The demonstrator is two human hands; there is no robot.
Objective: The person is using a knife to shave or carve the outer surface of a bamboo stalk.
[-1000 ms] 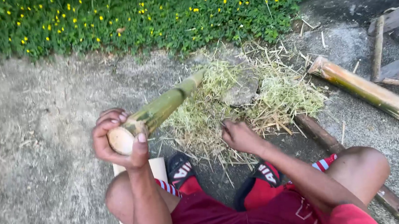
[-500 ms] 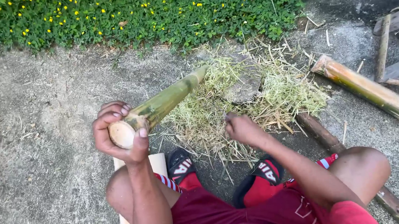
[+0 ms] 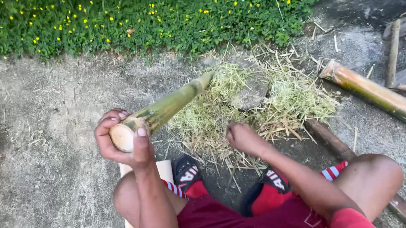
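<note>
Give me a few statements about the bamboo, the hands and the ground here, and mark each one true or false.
1. The left hand grips the cut end of a green bamboo pole. True.
2. The right hand holds a second pole. False: it is down by the pile of shavings, and what it grips cannot be told.
3. Another bamboo pole lies on the ground to the right. True.
4. The plants at the top bear red flowers. False: they are yellow.

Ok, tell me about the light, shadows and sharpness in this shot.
Head view: soft, even daylight, with no hard shadows and no glare. The left hand and the green stalk in its grip are sharp; the right hand over the shavings pile looks slightly soft; the frame edges bend a little.
</note>
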